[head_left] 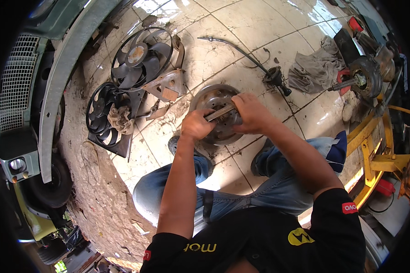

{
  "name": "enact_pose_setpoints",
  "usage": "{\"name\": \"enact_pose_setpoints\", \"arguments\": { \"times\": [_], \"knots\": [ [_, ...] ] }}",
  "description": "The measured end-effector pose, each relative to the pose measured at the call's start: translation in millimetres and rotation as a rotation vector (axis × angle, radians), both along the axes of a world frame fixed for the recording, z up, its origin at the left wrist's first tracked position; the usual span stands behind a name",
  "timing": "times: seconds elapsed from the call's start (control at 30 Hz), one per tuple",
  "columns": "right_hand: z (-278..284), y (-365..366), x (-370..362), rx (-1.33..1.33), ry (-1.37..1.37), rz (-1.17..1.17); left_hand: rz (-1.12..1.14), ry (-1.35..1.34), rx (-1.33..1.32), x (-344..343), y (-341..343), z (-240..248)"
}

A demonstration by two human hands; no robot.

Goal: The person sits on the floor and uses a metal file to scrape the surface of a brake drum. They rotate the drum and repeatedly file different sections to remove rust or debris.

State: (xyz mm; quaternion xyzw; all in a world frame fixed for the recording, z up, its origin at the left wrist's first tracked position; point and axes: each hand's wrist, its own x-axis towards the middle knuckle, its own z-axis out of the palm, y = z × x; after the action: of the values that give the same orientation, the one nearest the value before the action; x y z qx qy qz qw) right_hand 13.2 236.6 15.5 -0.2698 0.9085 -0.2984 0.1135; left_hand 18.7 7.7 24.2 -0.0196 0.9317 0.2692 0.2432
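Between my feet, a round, worn grey metal disc [204,99] with holes about its middle lies on the tiles. Across its centre runs a short, flat, brownish-grey bar [220,113], slanting up to the right. My left hand [197,124] closes round the bar's lower left end. At the other end, my right hand [251,113] grips it with the fingers curled over. Both hands are close above the disc and hide parts of it; whether the bar touches the disc I cannot tell.
Two black radiator fans [143,59] [100,111] lie at left, a crumpled rag [120,119] on one. A gear lever with its cable [273,75] and a grey cloth [312,68] lie beyond, right. A yellow metal frame [371,159] stands right; a vehicle's bumper [61,82] borders the left.
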Motion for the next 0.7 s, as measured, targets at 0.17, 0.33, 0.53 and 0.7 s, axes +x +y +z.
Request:
{"name": "enact_pose_setpoints", "arguments": {
  "times": [0.17, 0.33, 0.53, 0.7],
  "knots": [
    [12, -30, 21, -0.183, 0.213, 0.114, -0.027, -0.028, 0.007, -5, -5, -8],
    [-16, 6, -7, 0.056, -0.081, -0.065, -0.017, 0.001, -0.018, -3, 0, 0],
    [-13, -23, 18, -0.116, 0.233, 0.029, -0.014, -0.022, 0.049, -4, -11, -14],
    [-37, 10, 9, -0.056, -0.010, -0.238, -0.025, 0.001, -0.003, -6, -3, -5]
  ]
}}
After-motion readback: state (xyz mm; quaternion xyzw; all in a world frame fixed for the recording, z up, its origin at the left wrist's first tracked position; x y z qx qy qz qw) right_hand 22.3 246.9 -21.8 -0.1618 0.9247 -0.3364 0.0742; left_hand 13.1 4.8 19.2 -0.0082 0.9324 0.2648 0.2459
